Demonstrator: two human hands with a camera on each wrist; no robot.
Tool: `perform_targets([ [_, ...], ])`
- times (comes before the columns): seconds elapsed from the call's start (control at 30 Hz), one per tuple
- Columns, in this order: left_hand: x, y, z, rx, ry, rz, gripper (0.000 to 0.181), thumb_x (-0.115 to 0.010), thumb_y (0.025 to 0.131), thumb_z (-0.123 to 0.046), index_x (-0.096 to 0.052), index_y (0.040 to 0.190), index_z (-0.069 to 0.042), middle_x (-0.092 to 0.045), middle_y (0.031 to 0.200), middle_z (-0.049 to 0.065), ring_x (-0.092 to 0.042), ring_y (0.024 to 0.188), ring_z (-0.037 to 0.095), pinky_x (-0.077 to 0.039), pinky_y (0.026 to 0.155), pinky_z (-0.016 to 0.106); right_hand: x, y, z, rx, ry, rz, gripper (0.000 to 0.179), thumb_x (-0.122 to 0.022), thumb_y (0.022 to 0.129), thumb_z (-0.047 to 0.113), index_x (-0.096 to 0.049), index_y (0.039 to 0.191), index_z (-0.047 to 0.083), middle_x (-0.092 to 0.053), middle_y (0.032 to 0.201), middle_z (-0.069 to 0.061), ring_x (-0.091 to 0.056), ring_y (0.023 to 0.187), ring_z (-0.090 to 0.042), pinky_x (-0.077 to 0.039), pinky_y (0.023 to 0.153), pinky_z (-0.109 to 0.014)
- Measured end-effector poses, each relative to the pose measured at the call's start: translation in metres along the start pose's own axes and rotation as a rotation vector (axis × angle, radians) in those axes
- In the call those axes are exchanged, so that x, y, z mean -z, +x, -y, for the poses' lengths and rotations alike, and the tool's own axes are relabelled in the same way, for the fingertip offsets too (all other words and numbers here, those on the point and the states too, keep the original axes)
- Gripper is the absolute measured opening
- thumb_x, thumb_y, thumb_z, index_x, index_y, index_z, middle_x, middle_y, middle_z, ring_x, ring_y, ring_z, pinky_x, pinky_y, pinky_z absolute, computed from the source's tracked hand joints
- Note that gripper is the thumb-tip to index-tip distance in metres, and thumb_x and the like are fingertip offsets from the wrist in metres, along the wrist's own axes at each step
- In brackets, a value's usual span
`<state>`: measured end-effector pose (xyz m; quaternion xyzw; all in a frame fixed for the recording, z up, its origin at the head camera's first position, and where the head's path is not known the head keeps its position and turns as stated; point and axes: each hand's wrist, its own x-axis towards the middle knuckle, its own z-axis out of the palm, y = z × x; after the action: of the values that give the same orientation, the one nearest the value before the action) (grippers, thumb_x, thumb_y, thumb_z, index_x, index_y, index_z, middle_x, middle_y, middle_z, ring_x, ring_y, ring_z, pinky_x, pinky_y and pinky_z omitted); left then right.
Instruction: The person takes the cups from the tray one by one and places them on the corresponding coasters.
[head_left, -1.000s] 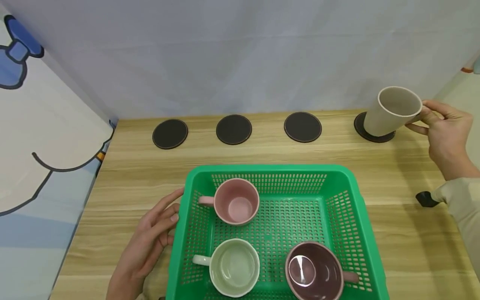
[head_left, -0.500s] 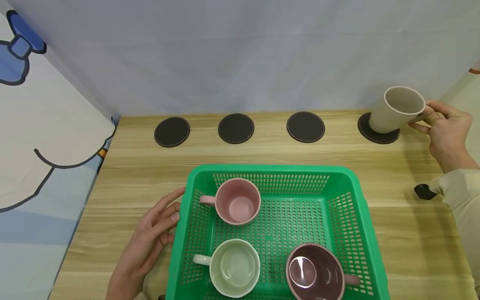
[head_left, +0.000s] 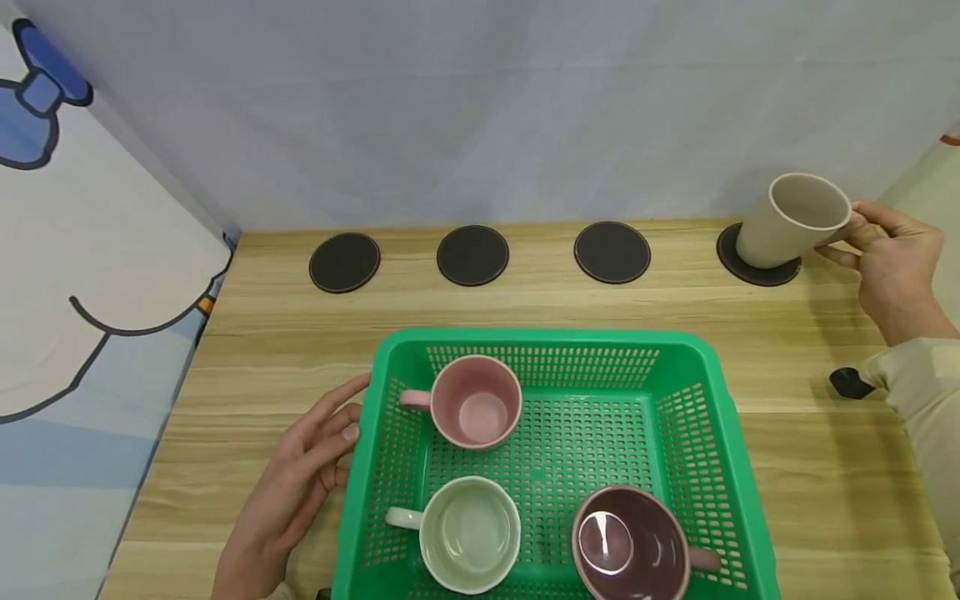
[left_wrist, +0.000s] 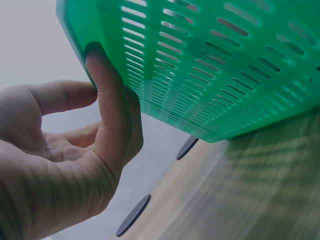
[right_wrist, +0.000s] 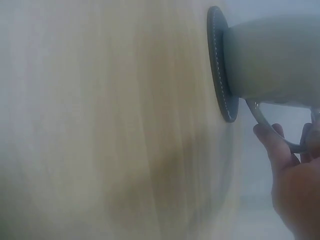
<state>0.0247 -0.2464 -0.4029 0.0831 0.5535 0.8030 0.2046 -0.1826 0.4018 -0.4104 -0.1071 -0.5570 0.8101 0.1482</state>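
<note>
My right hand (head_left: 896, 258) pinches the handle of a tall off-white mug (head_left: 783, 225). The mug stands upright on the rightmost black round coaster (head_left: 726, 254); in the right wrist view its base (right_wrist: 240, 65) meets the coaster (right_wrist: 220, 65). My left hand (head_left: 292, 483) rests with loosely bent fingers against the left outer side of a green plastic basket (head_left: 540, 337). The left wrist view shows those fingers (left_wrist: 112, 110) touching the basket wall near its rim. Inside the basket are a pink cup (head_left: 476, 404), a pale green cup (head_left: 468, 537) and a dark mauve cup (head_left: 630, 542).
Left of the mug, three more black coasters, the left (head_left: 345, 262), the middle (head_left: 472, 256) and the right (head_left: 612, 252), lie in a row along the back of the wooden table (head_left: 262, 358). A pale cloth wall (head_left: 480, 117) rises directly behind them.
The view has shifted slightly. Between one second and half a second ago the mug tilts or shifts a little on its coaster, staying in my right hand. My left hand has not visibly moved.
</note>
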Motion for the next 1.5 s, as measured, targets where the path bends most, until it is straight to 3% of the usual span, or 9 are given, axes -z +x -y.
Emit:
perform_targets([
  [0.37,-0.001,0.001,-0.002,-0.016,0.011,0.009,0.055,-0.034,0.112,0.002,-0.026,0.166,-0.009,-0.067,0.131,0.005,-0.075,0.107,0.017,-0.067,0.080,0.037,-0.001,0.000,0.001,0.003,-0.079,0.003,0.025,-0.075,0.091,0.008,-0.077,0.112,-0.005,-0.075,0.101,-0.003,-0.078,0.083,-0.012,-0.064,0.065,-0.026],
  [0.63,0.000,0.002,-0.003,-0.013,0.013,-0.005,0.055,-0.035,0.112,0.002,-0.027,0.165,-0.008,-0.067,0.130,0.007,-0.075,0.106,0.017,-0.067,0.080,0.037,0.001,0.001,-0.003,0.046,-0.257,0.088,0.029,-0.063,0.100,0.014,-0.073,0.124,0.002,-0.064,0.113,0.003,-0.068,0.099,-0.004,-0.061,0.076,-0.014],
  [0.9,0.000,0.003,-0.003,-0.029,0.005,0.012,0.055,-0.033,0.112,0.002,-0.026,0.165,-0.008,-0.067,0.130,0.006,-0.075,0.107,0.017,-0.067,0.080,0.037,0.000,-0.006,-0.003,0.051,-0.325,0.092,0.038,-0.058,0.104,0.017,-0.061,0.140,0.006,-0.059,0.118,0.005,-0.066,0.098,0.000,-0.061,0.074,-0.012],
  [1.1,-0.001,0.002,-0.004,-0.030,0.010,0.009,0.055,-0.033,0.112,0.002,-0.026,0.165,-0.007,-0.067,0.130,0.006,-0.075,0.106,0.016,-0.067,0.080,0.036,0.004,-0.018,-0.004,0.045,-0.373,0.157,0.030,-0.052,0.107,0.011,-0.054,0.137,0.011,-0.059,0.115,0.005,-0.068,0.093,0.001,-0.060,0.072,-0.011],
  [1.27,-0.002,0.002,-0.004,-0.022,0.018,-0.002,0.055,-0.034,0.112,0.002,-0.026,0.165,-0.008,-0.067,0.129,0.005,-0.075,0.105,0.016,-0.067,0.079,0.036,0.013,-0.029,-0.006,0.001,-0.402,0.228,0.056,-0.052,0.108,0.014,-0.033,0.160,0.008,-0.057,0.124,0.010,-0.068,0.095,0.003,-0.060,0.072,-0.010],
  [1.37,-0.003,0.001,-0.005,-0.023,0.020,-0.002,0.055,-0.034,0.112,0.002,-0.027,0.165,-0.007,-0.067,0.129,0.006,-0.075,0.104,0.016,-0.067,0.079,0.036,0.015,-0.035,-0.005,-0.012,-0.535,0.210,0.068,-0.050,0.109,0.020,-0.017,0.167,0.006,-0.053,0.133,0.011,-0.066,0.097,0.009,-0.058,0.075,-0.007],
  [1.5,-0.004,0.001,-0.005,-0.019,0.018,-0.004,0.055,-0.034,0.112,0.002,-0.027,0.165,-0.007,-0.067,0.128,0.005,-0.075,0.104,0.016,-0.067,0.079,0.036,0.016,-0.044,-0.004,-0.002,-0.764,0.186,0.068,-0.045,0.111,0.026,-0.013,0.167,0.006,-0.047,0.151,0.000,-0.062,0.099,0.016,-0.056,0.078,-0.005],
])
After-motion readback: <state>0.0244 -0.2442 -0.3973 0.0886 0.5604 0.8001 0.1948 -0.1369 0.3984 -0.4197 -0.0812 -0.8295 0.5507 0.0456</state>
